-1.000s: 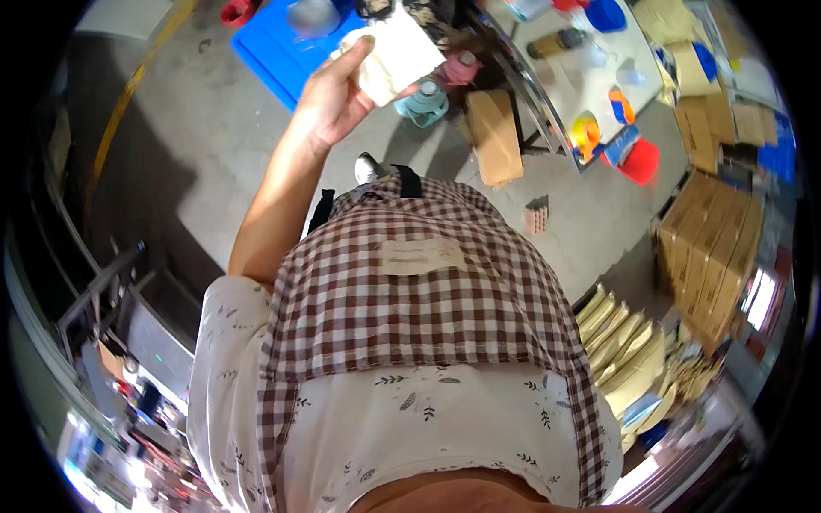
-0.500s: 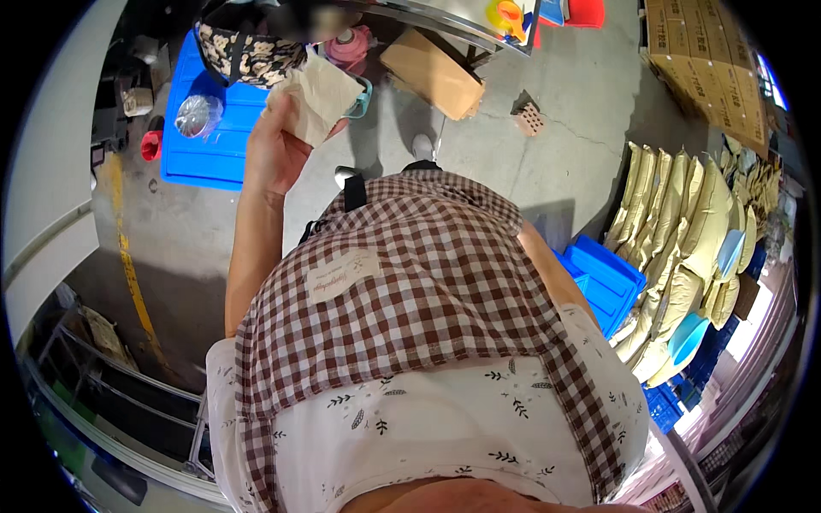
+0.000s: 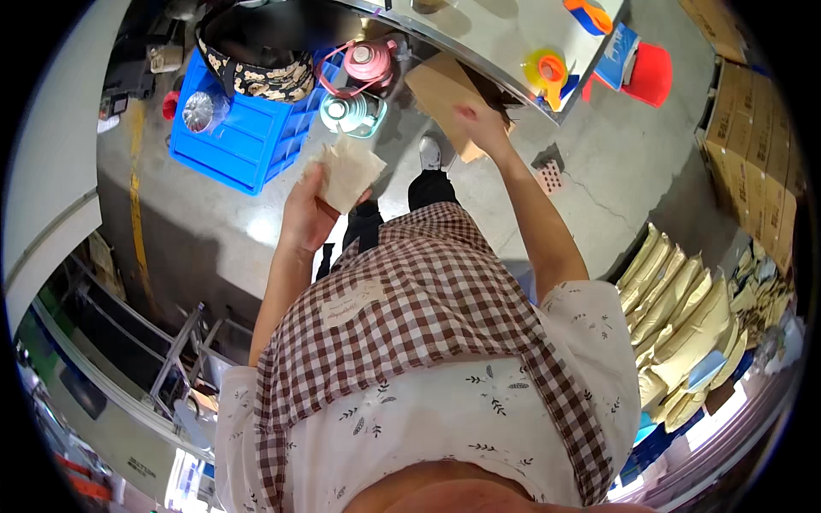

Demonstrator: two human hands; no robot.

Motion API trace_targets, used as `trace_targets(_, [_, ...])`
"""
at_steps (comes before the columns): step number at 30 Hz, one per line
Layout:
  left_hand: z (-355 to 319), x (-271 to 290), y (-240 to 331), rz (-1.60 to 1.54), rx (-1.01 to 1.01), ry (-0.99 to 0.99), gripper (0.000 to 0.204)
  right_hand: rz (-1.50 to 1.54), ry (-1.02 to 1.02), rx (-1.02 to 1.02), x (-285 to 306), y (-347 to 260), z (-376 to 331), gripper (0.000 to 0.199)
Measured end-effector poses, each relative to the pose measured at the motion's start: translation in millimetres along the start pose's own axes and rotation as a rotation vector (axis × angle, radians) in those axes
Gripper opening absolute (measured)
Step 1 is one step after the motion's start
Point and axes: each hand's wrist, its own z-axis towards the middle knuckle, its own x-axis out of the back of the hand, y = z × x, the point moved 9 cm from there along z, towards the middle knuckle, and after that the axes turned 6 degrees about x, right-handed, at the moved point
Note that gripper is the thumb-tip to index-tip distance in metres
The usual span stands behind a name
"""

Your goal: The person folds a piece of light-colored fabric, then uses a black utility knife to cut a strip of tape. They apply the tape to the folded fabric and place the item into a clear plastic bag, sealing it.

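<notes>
My left hand [image 3: 306, 212] is closed on an off-white paper napkin [image 3: 351, 173]. The napkin stands up from the fingers, its upper edge uneven. On the other side, my right hand [image 3: 481, 126] is over a brown cardboard box [image 3: 445, 90] on the floor. Its fingers are blurred and partly turned away, so their pose is unclear. Just beyond the napkin stand a light-green bottle [image 3: 340, 111] and a pink bottle [image 3: 368, 61] with a strap.
A floral bag [image 3: 274, 81] rests on a blue crate [image 3: 231, 141] at the far left, beside a clear-wrapped silvery item [image 3: 201, 111]. A metal-edged table [image 3: 487, 38] holds orange scoops [image 3: 552, 68]. A red stool [image 3: 647, 75], cartons [image 3: 753, 145] and stacked sacks [image 3: 684, 299] are to the right.
My left hand has come down and nearer to me with the napkin. My right arm has swung up from beside my body to above the cardboard box. The view has shifted.
</notes>
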Motion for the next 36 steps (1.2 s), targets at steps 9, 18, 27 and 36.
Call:
trace_targets(9, [215.5,62.7,-170.0,-0.065,-0.023,0.194,0.058,-0.551,0.047,0.511,-154.1,205.5,329.6,0.055])
trace_targets(18, [258.9,76.9,-270.6,-0.267,-0.007,0.47,0.058,-0.792,-0.151,0.388,-215.5,327.5,426.7,0.061])
trace_targets(27, [259.0,84.2,-264.5,-0.232,-0.046,0.441,0.056,-0.204,0.302,0.491,-151.2,312.2,414.6,0.039])
trace_targets(36, [257.4,86.5,-268.8,-0.321,-0.038,0.5,0.054,1.073,-0.125,-0.752,-245.5,396.5,413.5,0.079])
